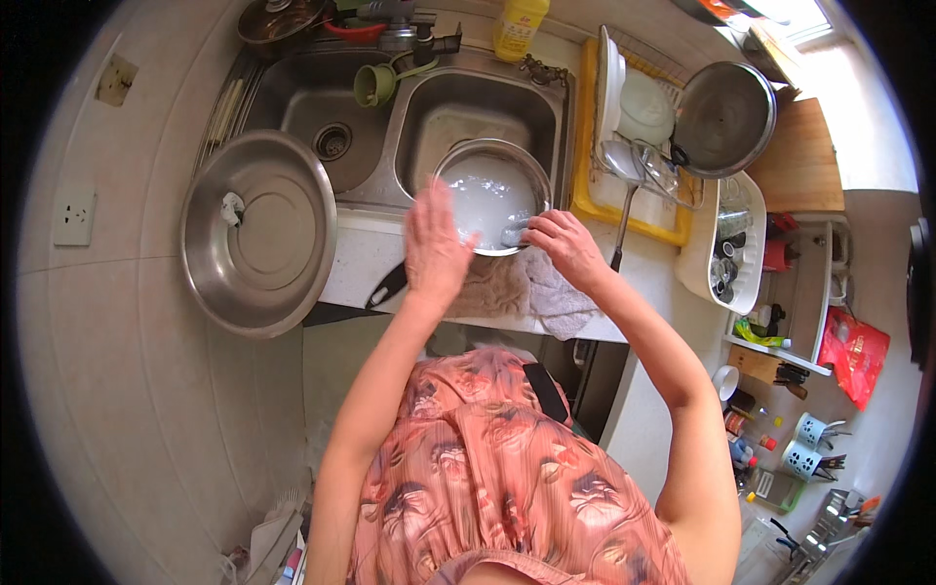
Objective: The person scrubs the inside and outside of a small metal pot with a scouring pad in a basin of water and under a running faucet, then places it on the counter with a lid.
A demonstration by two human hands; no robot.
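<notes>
A round metal pan [491,191] with whitish, cloudy liquid in it rests at the front edge of the right sink basin [468,91]. Its black handle [387,286] seems to point toward the front left, partly behind my left hand. My left hand [437,238] is flat and slightly blurred over the pan's left rim, thumb apart, holding nothing. At the right front rim, the fingers of my right hand [559,241] pinch a grey-blue scrubbing pad [515,232] against the pan's inner wall. Beige and white cloths [559,292] lie on the counter just in front.
A big steel basin [281,296] stands left, a crumpled white scrap [232,209] inside. A green ladle [374,84] hangs over the left sink [300,121]. Right are a yellow dish tray [662,227], an upright pan [724,121] and a white glass rack [746,278].
</notes>
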